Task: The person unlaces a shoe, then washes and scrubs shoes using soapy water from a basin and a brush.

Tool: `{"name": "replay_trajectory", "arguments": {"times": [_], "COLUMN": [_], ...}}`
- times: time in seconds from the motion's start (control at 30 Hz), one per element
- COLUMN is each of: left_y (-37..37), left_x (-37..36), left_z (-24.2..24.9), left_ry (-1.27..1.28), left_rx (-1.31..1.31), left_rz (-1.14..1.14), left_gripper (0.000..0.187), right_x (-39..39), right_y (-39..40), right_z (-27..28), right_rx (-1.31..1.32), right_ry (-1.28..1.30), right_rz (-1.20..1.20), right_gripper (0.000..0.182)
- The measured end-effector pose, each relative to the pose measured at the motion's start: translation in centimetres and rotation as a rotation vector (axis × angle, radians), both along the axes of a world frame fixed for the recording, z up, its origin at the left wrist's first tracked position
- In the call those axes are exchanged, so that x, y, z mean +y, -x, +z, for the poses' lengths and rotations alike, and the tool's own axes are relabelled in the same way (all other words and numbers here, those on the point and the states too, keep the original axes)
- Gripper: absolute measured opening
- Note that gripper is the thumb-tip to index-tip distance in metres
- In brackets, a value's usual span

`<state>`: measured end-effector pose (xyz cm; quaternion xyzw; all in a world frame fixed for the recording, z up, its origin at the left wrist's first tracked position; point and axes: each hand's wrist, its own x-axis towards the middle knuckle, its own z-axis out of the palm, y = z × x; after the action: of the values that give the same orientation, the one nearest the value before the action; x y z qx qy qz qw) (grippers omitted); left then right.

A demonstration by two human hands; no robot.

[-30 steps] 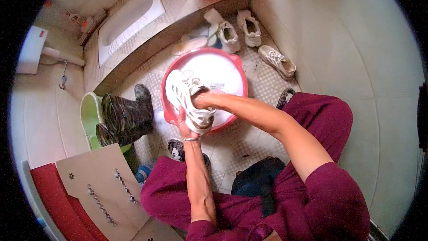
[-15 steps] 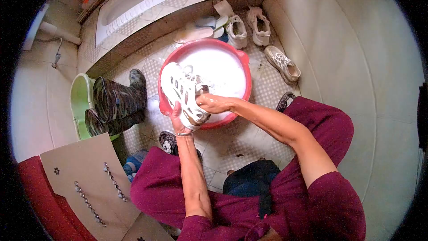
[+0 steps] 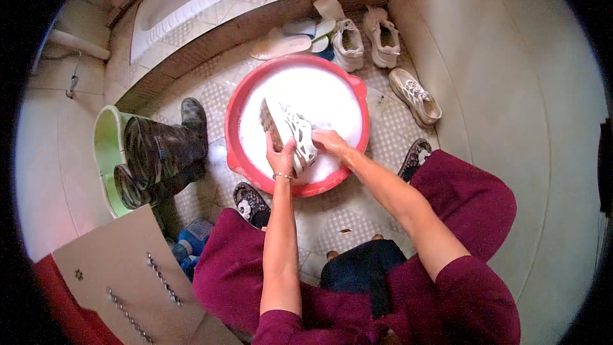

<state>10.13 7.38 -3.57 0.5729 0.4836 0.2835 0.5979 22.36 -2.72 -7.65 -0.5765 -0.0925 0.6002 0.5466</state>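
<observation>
A: What could go wrong over that patterned floor (image 3: 383, 115)?

B: The red basin (image 3: 232, 118), left of the frame's centre, holds plenty of white suds (image 3: 335, 99). If the shoe (image 3: 301, 131) dropped or swung hard, foam could slop over the rim and leave the tiles slick.

A: Why would it drop?

B: Wet, soapy material is probably slippery, and its support seems to come mostly from one side. The left hand (image 3: 281, 158) grips it low, thumb and fingers around the sole side. The right hand (image 3: 329, 142) is at the opening's side, fingers bent; whether it grips anything, one cannot tell.

A: And how does the shoe look?

B: It is over the basin's middle, tilted on its side, the brownish sole facing left and the toe towards the top of the frame. The upper is white with darker openwork gaps; its finest details blur into the foam.
</observation>
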Motion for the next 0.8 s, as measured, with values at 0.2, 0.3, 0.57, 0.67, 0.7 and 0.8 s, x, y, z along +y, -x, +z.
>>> {"name": "replay_trajectory", "arguments": {"times": [0.2, 0.3, 0.57, 0.67, 0.7, 0.8], "left_y": [-1.1, -1.1, -2.0, -2.1, -1.8, -1.2], "left_x": [-1.3, -0.5, -1.5, -2.5, -2.5, -2.5], "left_z": [-4.4, -9.7, -2.6, 5.5, 6.5, 10.0], "left_ry": [-0.269, -0.382, -0.346, -0.536, -0.597, -0.782], "left_rx": [0.470, 0.214, 0.372, 0.579, 0.545, 0.511], "left_rz": [-0.091, -0.023, -0.006, -0.067, -0.097, -0.073], "left_gripper": [0.077, 0.067, 0.069, 0.076, 0.080, 0.075], "right_x": [1.1, 1.8, 1.5, 1.8, 2.6, 2.5], "right_y": [3.5, 3.9, 2.4, 2.2, 2.6, 2.4], "right_z": [-3.3, -4.8, -2.0, 2.0, 2.4, 4.7], "right_rx": [-0.245, -0.217, 0.239, 0.556, 0.629, 0.529], "right_ry": [0.433, 0.609, 0.303, -0.001, -0.094, -0.085], "right_rz": [0.023, -0.152, -0.451, -0.479, -0.541, -0.380], "right_gripper": [0.042, 0.041, 0.028, 0.027, 0.026, 0.026]}}
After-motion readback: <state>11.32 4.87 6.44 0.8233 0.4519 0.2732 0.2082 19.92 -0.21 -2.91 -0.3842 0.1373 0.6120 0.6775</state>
